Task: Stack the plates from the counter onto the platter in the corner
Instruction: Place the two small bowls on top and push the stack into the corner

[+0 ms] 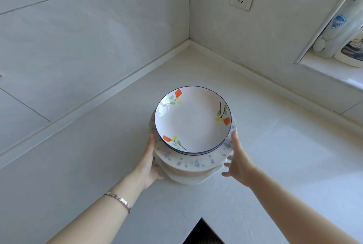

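The stack of plates (193, 157) on the counter (275, 145) is gripped at its left edge by the left hand (150, 163); the right hand (238, 160), fingers spread, touches its right edge. 3 orange flowers mark the top plate (192, 120).

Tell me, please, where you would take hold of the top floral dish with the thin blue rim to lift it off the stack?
Probably by opposite edges of the white floral dish's raised rim, coming from above at the left and right. It sits nested in the blue-speckled plate below, so only the rim is free. The left hand and right hand flank the stack lower down.
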Available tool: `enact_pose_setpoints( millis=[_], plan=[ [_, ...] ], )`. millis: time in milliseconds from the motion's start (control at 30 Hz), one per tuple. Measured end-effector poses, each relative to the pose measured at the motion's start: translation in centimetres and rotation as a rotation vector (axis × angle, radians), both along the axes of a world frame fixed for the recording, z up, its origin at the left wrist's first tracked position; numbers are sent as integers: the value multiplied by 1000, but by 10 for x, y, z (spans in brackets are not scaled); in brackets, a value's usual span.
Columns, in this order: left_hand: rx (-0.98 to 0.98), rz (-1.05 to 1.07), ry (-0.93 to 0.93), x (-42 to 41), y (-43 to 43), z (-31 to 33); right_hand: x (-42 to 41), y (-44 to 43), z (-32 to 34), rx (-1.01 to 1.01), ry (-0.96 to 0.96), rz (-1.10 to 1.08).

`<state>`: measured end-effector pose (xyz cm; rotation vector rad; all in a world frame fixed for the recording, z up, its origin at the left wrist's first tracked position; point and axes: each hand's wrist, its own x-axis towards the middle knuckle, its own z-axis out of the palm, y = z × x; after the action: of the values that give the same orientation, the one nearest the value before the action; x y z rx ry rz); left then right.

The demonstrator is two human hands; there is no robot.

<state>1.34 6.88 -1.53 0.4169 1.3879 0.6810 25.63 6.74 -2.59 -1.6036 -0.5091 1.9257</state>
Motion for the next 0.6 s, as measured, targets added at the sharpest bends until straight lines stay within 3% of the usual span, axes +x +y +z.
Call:
enact_pose_setpoints(
  millis=[200,367,600],
  plan=[
    [-12,153,-208,1,-5,-28,-3,-6,-14,-7,116,-169],
    [-38,169,-146,10,-8,-25,-8,-13,-43,-46,-77,-252],
    [-69,190,-198,15,-19,-48,-3,-17,-64,-12,20,-279]
  ],
)
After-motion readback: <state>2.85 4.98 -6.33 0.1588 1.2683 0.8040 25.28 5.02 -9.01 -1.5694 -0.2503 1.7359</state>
